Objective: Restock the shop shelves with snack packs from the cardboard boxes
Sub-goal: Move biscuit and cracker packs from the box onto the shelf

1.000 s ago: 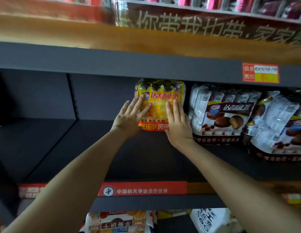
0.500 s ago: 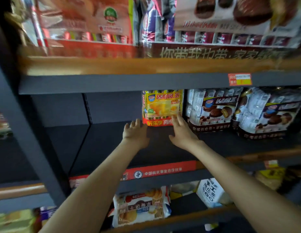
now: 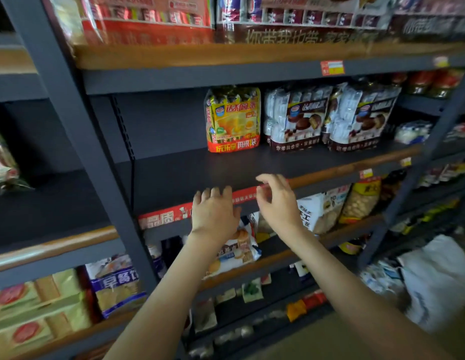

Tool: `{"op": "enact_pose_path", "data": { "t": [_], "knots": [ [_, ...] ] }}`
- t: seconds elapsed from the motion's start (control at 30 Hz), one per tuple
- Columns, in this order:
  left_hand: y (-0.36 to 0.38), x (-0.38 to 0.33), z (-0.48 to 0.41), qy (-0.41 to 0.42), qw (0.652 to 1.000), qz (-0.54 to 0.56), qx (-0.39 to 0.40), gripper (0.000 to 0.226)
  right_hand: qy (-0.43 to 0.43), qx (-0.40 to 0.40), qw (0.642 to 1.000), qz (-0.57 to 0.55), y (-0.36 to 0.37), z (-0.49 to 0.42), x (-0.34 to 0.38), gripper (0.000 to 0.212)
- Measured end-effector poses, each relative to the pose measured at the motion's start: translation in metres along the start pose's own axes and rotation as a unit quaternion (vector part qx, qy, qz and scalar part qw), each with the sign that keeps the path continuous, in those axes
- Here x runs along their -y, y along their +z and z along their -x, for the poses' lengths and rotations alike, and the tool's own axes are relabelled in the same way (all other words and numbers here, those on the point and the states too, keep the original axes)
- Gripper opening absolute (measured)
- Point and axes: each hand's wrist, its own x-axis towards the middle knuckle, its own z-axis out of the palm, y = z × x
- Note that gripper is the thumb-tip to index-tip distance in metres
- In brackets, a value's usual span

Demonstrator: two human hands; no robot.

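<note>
**Yellow pack shelved, both hands free**

The yellow pack [image 3: 232, 120] stands upright at the back of the shelf [image 3: 174, 178] with its label facing out. Its right side is just beside the brown packs [image 3: 298, 120] — prob. set there so the row reads as one line and each pack props its neighbour. Dark shelf board shows to its left and in front, which looks like room for more stock.

The L hand [image 3: 213, 216] hovers at the shelf's front edge, over the red strip [image 3: 163, 216]. Its back is toward the camera, the fingers are fairly straight and close together, and it holds nothing. The R hand [image 3: 278, 201] is just beside it and a bit higher. Its fingers are loosely curled w/ the thumb apart from them, and nothing is pinched between. Neither hand touches the pack; both are well apart from it.

Judging by that, this pack's placement is done and the restock is far from finished. The next step needs another pack from the boxes (none in view). Only a white bag [image 3: 433, 276] shows low on the right.

One risk — the pack is tall and soft on a narrow base, so a knock could tip it forward. The next pack is best set flush against its left side.
</note>
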Motion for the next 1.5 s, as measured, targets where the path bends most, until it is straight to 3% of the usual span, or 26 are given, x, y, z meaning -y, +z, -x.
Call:
{"op": "enact_pose_path", "data": {
  "t": [0.13,0.23,0.4,0.6,0.7,0.8,0.97,1.13,1.3,1.5],
  "knots": [
    [0.039,-0.004,0.049,0.006,0.996,0.075,-0.053,0.060,0.008,0.032,0.999,-0.032,-0.002,0.053,0.003,0.022],
    [0.077,-0.014,0.090,-0.036,0.986,0.162,-0.024,0.059,0.043,0.133,0.989,-0.053,0.001,0.100,-0.002,0.024],
    [0.137,-0.019,0.180,-0.208,0.926,0.298,0.102,0.054,0.111,0.302,0.944,-0.073,0.015,0.177,-0.013,0.020],
    [0.171,0.030,0.344,-0.428,0.853,0.274,0.118,0.037,0.131,0.474,0.866,-0.086,0.056,0.258,0.025,0.015],
    [0.168,0.064,0.433,-0.544,0.792,0.261,0.093,0.038,0.102,0.537,0.833,-0.086,0.082,0.296,0.066,0.010],
    [0.162,0.088,0.516,-0.658,0.703,0.266,0.048,0.038,0.046,0.599,0.795,-0.085,0.107,0.329,0.114,0.013],
    [0.153,0.111,0.632,-0.768,0.573,0.285,-0.031,0.036,-0.052,0.647,0.753,-0.108,0.147,0.389,0.207,0.019],
    [0.139,0.141,0.730,-0.813,0.497,0.290,-0.094,0.036,-0.147,0.707,0.683,-0.107,0.190,0.475,0.313,0.020],
    [0.128,0.165,0.815,-0.851,0.407,0.294,-0.154,0.038,-0.264,0.760,0.585,-0.096,0.209,0.569,0.411,0.024],
    [0.124,0.194,0.878,-0.890,0.324,0.265,-0.180,0.033,-0.332,0.798,0.492,-0.105,0.226,0.647,0.494,0.026]
  ]
}}
